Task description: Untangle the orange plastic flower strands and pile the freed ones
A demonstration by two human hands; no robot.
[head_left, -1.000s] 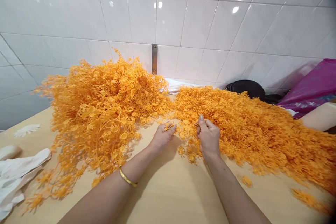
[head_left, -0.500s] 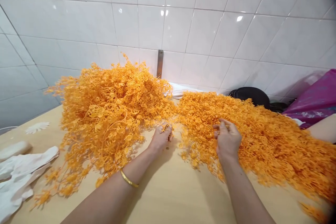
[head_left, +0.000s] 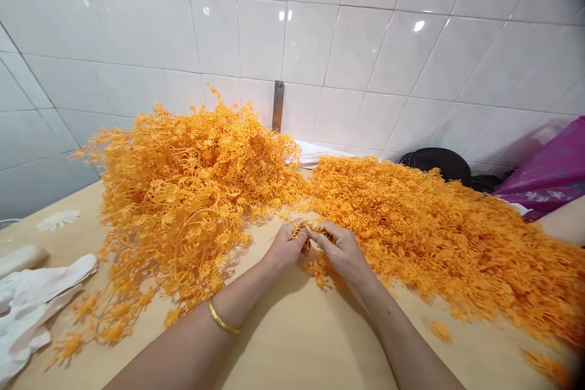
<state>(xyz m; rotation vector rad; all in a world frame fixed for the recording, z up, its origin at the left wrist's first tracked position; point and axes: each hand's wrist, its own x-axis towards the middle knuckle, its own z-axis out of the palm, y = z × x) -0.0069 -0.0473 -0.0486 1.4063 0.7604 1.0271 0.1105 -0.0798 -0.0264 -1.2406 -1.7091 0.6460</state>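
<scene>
My left hand (head_left: 284, 247), with a gold bangle on the wrist, pinches a small orange plastic flower piece (head_left: 299, 231) above the middle of the table. Meeting it fingertip to fingertip, my right hand (head_left: 343, 251) is closed on the same piece; its fingers partly hide it. To the left rises a tall tangled heap of orange plastic flower strands (head_left: 183, 195). A lower, wider pile of orange flower pieces (head_left: 448, 237) spreads to the right. Several orange pieces lie just under my right fingers.
White gloves (head_left: 50, 292) and a pale oblong object (head_left: 21, 259) lie at the left edge. Behind them is a white flower-shaped piece (head_left: 58, 220). A black rounded case (head_left: 436, 164) and a purple bag (head_left: 548, 164) are at back right, by the tiled wall (head_left: 320, 42).
My right hand has moved left from the right pile to meet my left hand. A loose orange piece now lies on the table in front of the right pile.
</scene>
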